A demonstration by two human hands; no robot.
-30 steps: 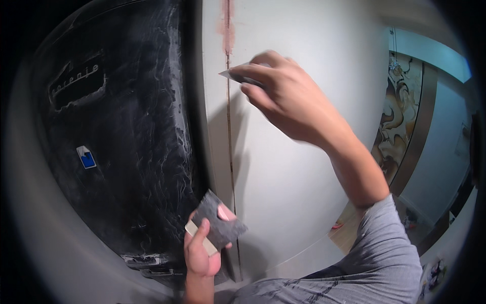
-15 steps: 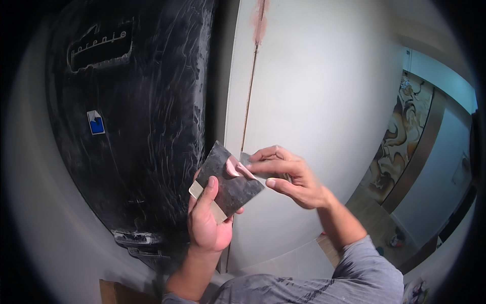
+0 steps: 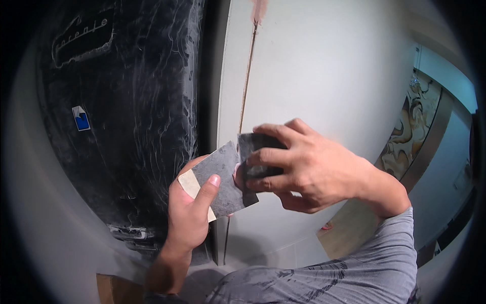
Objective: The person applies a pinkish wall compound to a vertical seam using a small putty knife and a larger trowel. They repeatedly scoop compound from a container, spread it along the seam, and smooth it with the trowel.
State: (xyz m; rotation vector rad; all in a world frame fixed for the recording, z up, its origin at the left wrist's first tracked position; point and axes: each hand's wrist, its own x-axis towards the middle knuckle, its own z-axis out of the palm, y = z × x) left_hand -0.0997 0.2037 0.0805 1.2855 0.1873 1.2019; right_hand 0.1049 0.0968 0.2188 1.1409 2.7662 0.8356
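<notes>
My left hand is closed on a grey metal spreader with a cream strip along its lower-left edge, thumb on the face. My right hand grips a dark scraper blade, which overlaps the spreader's right side. A small bit of pink paste shows where the two tools meet. Behind them a white panel carries a narrow vertical seam, with pink filler smeared at its top.
A scuffed black appliance door with a small blue-and-white sticker stands on the left. At the far right an opening shows a swirl-patterned wall panel, a light wall and wooden floor. A brown box-like object sits bottom left.
My right hand has come down from the seam onto the spreader in my left hand. My left hand has risen, and the right-hand blade now covers much of the pink paste.
</notes>
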